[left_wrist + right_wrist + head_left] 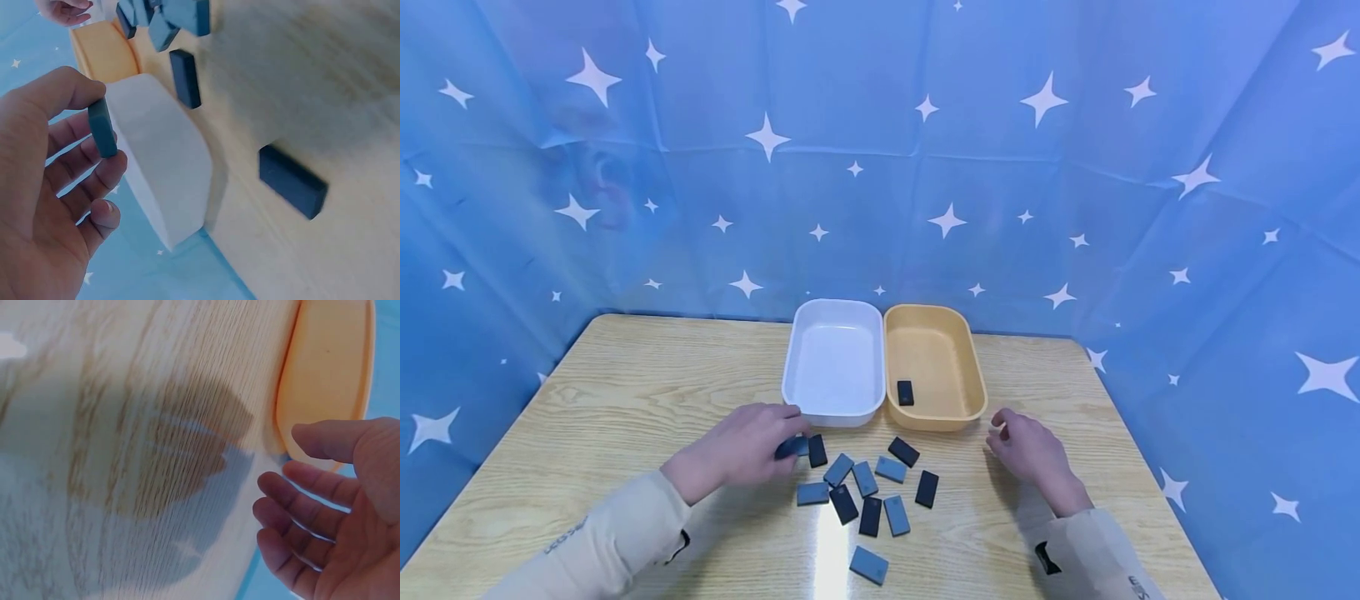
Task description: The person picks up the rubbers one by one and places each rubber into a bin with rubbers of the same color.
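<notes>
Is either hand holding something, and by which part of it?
The left hand pinches a blue-gray block, thumb at one end; exact finger contacts are unclear. The right hand holds nothing.

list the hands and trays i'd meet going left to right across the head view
Left hand pinching a blue-grey block → white tray → orange tray with one black block in it → right hand, holding nothing
</notes>
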Motion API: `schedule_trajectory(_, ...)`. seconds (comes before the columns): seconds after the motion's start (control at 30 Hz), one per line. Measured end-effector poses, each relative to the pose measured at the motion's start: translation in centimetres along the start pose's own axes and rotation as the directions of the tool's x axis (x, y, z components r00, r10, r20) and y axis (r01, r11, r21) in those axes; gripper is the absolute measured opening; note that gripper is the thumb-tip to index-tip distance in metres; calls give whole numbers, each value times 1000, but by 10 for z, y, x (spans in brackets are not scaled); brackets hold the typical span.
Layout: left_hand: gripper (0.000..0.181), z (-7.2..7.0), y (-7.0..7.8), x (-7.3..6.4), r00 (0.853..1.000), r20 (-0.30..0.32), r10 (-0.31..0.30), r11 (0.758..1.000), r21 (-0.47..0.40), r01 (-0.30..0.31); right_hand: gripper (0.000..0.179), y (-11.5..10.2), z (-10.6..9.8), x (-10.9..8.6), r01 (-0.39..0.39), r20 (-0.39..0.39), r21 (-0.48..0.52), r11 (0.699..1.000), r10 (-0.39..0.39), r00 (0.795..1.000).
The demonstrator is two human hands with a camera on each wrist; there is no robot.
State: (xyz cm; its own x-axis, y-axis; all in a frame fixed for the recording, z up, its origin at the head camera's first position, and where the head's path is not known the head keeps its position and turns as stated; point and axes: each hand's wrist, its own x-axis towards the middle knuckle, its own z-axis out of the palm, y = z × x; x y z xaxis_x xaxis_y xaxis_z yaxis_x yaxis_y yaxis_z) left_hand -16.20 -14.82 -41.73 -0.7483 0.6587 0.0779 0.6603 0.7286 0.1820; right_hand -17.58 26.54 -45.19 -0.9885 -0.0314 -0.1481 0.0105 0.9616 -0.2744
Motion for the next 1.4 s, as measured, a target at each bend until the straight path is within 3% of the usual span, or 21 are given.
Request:
schedule_trajectory(0.3,24,-22,-2,14,999,-39,-1,1000,11,1,31,1,-1,-1,15,-2,0,1000,-15,1000)
schedule_trajectory(0.5,26,-33,-2,25,997,-48,-67,998,9,68,31,3,0,-2,13,-2,0,1000,-13,1000)
schedule_trajectory(0.7,29,-31,-3,35,987,-76,-145,989,3,145,32,5,0,-3,8,-7,2,1000,-8,1000)
schedule_trajectory(0.93,31,-23,-11,43,958,-151,-245,968,24,251,32,5,-1,-5,23,-9,16,1000,-23,1000)
schedule_trajectory(1.07,31,-21,-15,48,933,-157,-324,946,-26,324,32,4,-3,-5,20,-9,15,1000,-20,1000)
schedule_trajectory(1.23,32,-20,-17,57,890,-171,-423,906,-70,418,32,3,-4,-6,26,-7,14,1000,-26,1000)
schedule_trajectory(1.4,32,-18,-18,67,873,-159,-461,887,-84,453,32,2,-4,-6,29,-8,9,1000,-29,1000)
